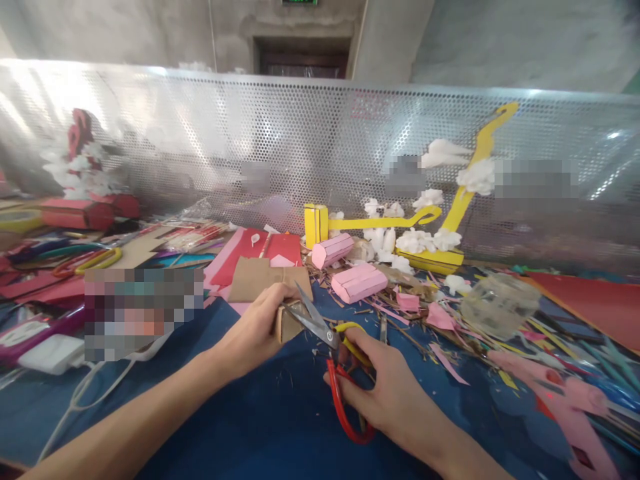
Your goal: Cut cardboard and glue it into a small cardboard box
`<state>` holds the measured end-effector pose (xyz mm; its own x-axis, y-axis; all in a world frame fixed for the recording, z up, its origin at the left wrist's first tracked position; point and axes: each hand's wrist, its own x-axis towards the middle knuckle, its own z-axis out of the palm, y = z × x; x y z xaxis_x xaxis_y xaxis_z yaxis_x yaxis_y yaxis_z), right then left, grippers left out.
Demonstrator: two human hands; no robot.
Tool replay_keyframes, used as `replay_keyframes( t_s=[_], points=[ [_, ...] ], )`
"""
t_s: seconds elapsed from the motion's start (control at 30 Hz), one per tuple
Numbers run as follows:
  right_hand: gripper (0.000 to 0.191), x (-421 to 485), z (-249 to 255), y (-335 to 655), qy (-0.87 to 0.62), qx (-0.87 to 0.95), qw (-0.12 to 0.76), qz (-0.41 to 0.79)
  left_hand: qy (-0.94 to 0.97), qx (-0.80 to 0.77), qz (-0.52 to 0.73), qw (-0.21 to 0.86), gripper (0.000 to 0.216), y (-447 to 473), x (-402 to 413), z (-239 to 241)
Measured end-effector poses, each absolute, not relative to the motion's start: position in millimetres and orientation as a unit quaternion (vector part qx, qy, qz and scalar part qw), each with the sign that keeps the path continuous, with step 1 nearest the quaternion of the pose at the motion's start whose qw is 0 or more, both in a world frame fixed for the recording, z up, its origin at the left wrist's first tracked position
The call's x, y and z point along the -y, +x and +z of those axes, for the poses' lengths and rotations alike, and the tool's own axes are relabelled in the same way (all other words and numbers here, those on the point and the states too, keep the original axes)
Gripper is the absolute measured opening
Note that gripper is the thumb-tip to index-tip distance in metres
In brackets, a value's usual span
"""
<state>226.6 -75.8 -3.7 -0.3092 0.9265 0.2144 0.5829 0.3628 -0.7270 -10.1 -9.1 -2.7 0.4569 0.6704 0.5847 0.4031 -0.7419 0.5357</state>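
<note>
My left hand (255,330) pinches a small piece of brown cardboard (286,324) just above the blue table cover (260,427). My right hand (385,387) grips scissors (327,340) with one red and one yellow handle loop; their metal blades are parted around the cardboard's upper right edge. A larger brown cardboard sheet (260,277) lies flat right behind my left hand. Both forearms reach in from the bottom edge.
Two pink paper blocks (357,281) and paper scraps lie behind the scissors. A yellow cardboard model with white cotton tufts (435,230) stands against the perforated metal screen (280,147). A roll of clear tape (500,303) sits at the right. White cables and a charger (50,353) lie left.
</note>
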Motion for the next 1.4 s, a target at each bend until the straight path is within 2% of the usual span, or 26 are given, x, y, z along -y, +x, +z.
replay_keyframes(
  t_s=[0.3,1.4],
  points=[
    [0.021,76.8,-2.5,227.9,-0.486,0.777,0.302,0.262,0.847,-0.285,0.423,0.152,0.020,-11.5,10.3,0.0],
    [0.016,75.1,-8.7,228.3,-0.502,0.758,0.321,0.267,0.836,-0.333,0.401,0.172,0.016,-11.0,9.2,-0.5]
  ],
)
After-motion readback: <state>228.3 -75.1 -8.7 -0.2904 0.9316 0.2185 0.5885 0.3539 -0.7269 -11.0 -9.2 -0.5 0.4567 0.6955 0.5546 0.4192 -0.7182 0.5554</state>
